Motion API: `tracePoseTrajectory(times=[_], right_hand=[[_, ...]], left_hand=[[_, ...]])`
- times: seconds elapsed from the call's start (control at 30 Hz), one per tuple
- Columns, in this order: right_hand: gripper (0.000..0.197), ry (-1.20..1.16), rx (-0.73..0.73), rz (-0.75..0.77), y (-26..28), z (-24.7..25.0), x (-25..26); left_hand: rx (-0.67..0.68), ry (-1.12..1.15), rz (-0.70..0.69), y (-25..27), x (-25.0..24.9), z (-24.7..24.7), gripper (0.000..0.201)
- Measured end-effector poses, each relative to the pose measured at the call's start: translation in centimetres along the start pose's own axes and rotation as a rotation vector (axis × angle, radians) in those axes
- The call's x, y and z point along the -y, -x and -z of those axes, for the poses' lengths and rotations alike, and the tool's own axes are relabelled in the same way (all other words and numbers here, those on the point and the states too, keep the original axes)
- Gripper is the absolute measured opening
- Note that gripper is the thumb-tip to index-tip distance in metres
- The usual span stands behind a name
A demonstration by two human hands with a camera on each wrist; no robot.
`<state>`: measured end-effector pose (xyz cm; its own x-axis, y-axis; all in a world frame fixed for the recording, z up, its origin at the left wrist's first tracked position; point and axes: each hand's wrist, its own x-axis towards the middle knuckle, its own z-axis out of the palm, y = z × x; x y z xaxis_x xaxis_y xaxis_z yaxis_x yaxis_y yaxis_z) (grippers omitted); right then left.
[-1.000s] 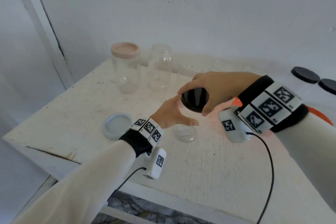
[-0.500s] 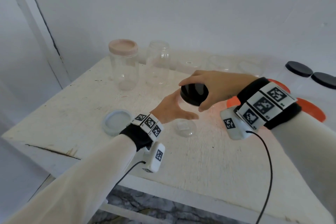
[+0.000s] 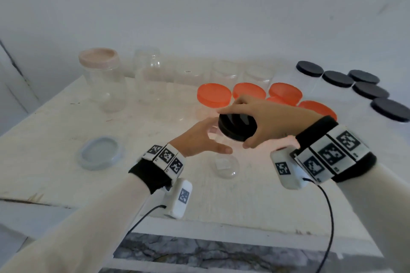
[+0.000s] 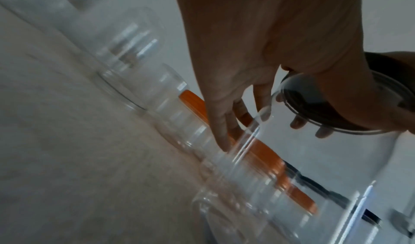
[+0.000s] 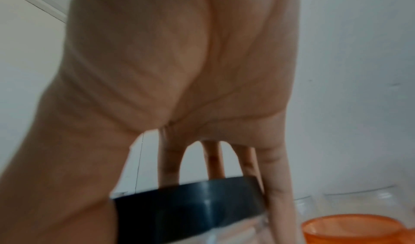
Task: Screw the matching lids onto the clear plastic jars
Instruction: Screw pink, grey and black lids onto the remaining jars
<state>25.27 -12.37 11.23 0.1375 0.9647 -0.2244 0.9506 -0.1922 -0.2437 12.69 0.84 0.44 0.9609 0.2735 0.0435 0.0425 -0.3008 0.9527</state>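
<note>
A clear plastic jar (image 3: 225, 162) stands near the middle of the white table (image 3: 55, 131). My left hand (image 3: 213, 137) holds its side, thumb on the near wall and fingers on the far wall (image 4: 224, 138). A black lid (image 3: 235, 126) sits on the jar's mouth, slightly tilted. My right hand (image 3: 246, 128) grips the lid's rim from above with thumb and fingers. The right wrist view shows the black lid (image 5: 191, 200) on the clear jar (image 5: 235, 233) below my palm. Through the jar (image 4: 303, 168), the left wrist view shows the lid's underside (image 4: 332, 106).
Several orange-lidded jars (image 3: 214, 94) stand just behind my hands and several black-lidded jars (image 3: 309, 68) at the back right. A pink-lidded jar (image 3: 98, 60) and open clear jars (image 3: 147, 77) stand at the back left. A pale blue lid (image 3: 101, 153) lies left of my left wrist.
Both hands stay on the same jar and black lid. The lid sits flatter on the jar's mouth than before. The head view has swung right, so the orange and black jars show.
</note>
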Motion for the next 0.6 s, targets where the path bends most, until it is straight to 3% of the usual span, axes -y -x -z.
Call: tracePoseTrajectory(times=[0.17,0.3,0.4,0.5,0.6], right_hand=[[0.088,0.016,-0.020,-0.107,5.2,0.1,-4.6],[0.089,0.002,-0.047,-0.204,9.1,0.1,-8.9],[0.089,-0.008,-0.088,-0.282,11.7,0.1,-12.4],[0.089,-0.001,-0.132,-0.365,13.9,0.1,-15.5],[0.090,0.080,-0.207,-0.437,15.1,-0.3,-18.1]], left_hand=[[0.084,-0.020,-0.062,-3.1,-2.7,-5.8,0.061],[0.162,-0.104,-0.085,-5.9,-3.9,-9.8,0.062],[0.041,-0.239,-0.147,-8.0,-4.5,-11.9,0.059],[-0.161,-0.475,-0.363,-9.6,-4.8,-13.6,0.040],[-0.265,-0.691,-0.481,-11.2,-4.6,-14.8,0.032]])
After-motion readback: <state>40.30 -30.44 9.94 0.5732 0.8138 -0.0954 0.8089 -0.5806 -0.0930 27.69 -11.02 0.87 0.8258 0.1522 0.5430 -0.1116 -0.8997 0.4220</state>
